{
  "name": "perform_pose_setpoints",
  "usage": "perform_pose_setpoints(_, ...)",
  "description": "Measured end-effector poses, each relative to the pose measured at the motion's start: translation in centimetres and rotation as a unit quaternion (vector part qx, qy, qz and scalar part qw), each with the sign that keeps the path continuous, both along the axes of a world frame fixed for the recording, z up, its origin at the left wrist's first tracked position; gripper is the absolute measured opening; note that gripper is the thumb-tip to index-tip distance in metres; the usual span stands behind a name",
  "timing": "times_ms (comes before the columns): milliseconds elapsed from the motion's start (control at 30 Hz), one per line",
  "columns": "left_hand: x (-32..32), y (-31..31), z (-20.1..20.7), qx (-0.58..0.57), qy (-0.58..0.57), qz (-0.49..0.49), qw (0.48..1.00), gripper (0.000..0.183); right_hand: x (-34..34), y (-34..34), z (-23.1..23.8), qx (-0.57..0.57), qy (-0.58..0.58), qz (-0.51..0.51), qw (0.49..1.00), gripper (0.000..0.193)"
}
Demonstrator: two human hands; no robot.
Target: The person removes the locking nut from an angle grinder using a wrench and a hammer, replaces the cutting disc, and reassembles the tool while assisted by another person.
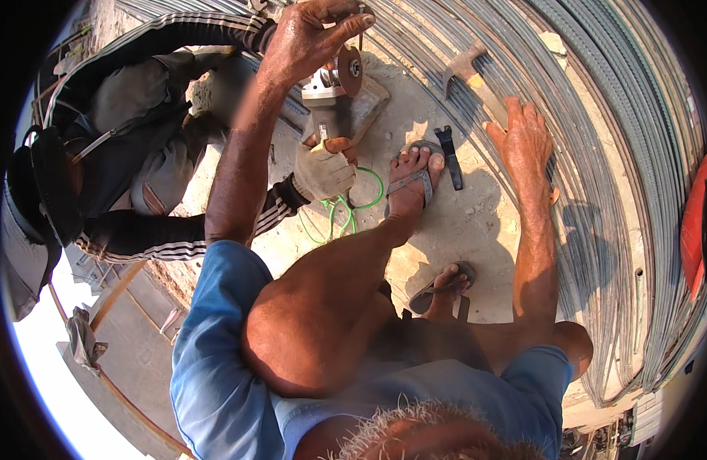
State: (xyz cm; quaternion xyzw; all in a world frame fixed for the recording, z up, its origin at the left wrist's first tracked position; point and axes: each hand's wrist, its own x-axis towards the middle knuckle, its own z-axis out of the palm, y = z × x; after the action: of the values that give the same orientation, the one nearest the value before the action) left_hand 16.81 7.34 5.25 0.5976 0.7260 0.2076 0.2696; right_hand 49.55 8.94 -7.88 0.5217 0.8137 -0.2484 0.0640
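My left hand [314, 37] is raised at the top, fingers closed in a pinch on a thin metal rod [361, 29] just above the disc of an angle grinder [330, 107]. A co-worker's gloved hand holds the grinder, disc upward. At the right, my right hand [522, 146] is closed over the handle of a hammer [467, 67], thumb on one side and fingers on the other. Its head lies on the metal bars; my palm hides part of the handle. Whether the grinder's disc touches the rod, I cannot tell.
Long bundles of steel bars [622, 115] curve along the right and top. A black flat tool [448, 159] lies beside my sandalled foot [411, 180]. A green cord [340, 218] loops below the grinder. The co-worker [123, 161] crouches at left; something red [697, 226] stands far right.
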Motion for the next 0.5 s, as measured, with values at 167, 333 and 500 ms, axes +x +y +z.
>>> perform_pose_setpoints(167,-2.2,-1.1,-3.9,0.054,0.107,-0.155,0.981,0.025,1.7,-1.8,-3.0,0.105,0.010,0.011,0.994,0.032)
perform_pose_setpoints(333,-4.3,-1.9,-4.8,0.023,0.141,-0.200,0.969,0.030,1.5,-2.4,-1.8,0.007,0.094,-0.047,0.994,0.035)
perform_pose_setpoints(500,-2.3,-1.4,-4.7,0.000,0.181,-0.200,0.963,0.030,1.4,-3.1,-0.2,-0.155,0.224,-0.138,0.952,0.043)
